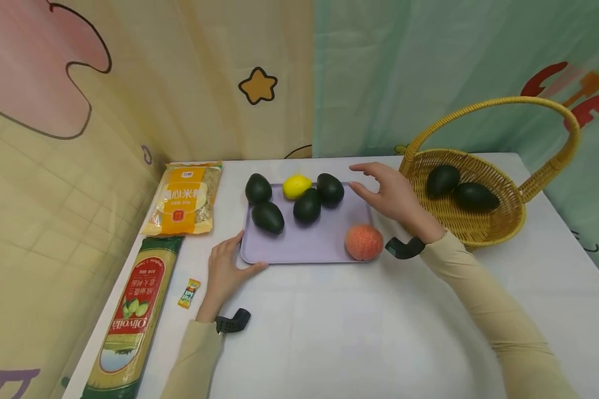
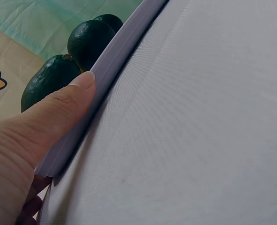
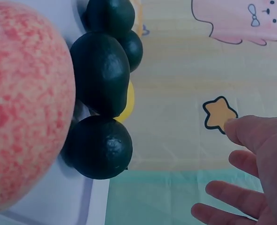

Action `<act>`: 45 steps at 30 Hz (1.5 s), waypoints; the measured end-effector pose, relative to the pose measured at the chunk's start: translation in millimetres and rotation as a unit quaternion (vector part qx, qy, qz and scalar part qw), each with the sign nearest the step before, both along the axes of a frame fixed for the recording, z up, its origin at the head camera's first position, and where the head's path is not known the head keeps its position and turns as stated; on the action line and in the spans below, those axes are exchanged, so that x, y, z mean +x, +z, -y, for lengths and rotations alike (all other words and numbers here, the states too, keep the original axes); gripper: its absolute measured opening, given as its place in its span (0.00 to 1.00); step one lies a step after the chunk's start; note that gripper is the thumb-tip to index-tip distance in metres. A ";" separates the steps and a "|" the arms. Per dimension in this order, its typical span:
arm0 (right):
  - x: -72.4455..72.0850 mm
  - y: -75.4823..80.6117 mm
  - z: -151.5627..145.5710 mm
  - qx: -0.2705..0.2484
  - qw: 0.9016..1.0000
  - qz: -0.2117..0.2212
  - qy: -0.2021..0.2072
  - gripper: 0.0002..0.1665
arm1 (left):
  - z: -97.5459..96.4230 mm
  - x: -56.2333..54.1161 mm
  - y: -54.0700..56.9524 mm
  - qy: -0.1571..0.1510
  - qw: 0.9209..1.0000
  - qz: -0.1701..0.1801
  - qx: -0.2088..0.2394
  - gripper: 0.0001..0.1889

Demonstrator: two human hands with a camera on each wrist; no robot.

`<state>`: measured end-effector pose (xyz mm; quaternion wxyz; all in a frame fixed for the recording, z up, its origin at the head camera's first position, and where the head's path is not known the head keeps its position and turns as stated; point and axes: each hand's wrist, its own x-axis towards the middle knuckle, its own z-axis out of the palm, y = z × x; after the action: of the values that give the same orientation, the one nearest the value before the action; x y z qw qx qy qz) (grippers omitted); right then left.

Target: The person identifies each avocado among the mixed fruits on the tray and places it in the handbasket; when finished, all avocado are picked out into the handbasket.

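Left hand point(image 1: 227, 271) is at the near left corner of the tray point(image 1: 309, 246), thumb straight along the near rim, fingers at the left side; I read that as steadying. Right hand point(image 1: 391, 194) hangs by the tray's far right corner, thumb and fingers well parted, nothing in them. Nearest to it: an avocado point(image 1: 330, 189) at the far side of the tray, just beside the lemon point(image 1: 297, 187).

The avocado shows smooth, glossy dark skin. I'd expect it firm, light to middling in weight, a little slippery and inclined to roll. I'd take it round its widest part, thumb and fingers on opposite sides; its right side looks freest, since the neighbouring fruit crowds the left.

Peach point(image 1: 364, 242) sits at the tray's near right corner: rounder, matte-looking, and I'd treat it gently in case it bruises.

Tray looks stiff, shallow and thin-rimmed. I'd hold it by the corners; lifted by one, its loose fruit could roll.

Two more avocados lie in the basket point(image 1: 499, 238), right on the tabletop point(image 1: 339, 327).
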<state>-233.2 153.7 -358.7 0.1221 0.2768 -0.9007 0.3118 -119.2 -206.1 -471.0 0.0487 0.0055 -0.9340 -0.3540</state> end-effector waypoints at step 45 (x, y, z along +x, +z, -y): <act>-75.7 -31.5 52.2 0.212 0.928 0.304 0.033 0.47 | -2.0 4.9 -0.9 0.004 1.000 -0.003 -0.005 0.51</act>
<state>-308.9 101.5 -390.2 -0.2301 0.2178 -0.9300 0.1863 -114.4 -204.0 -471.9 0.0530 0.0075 -0.9357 -0.3487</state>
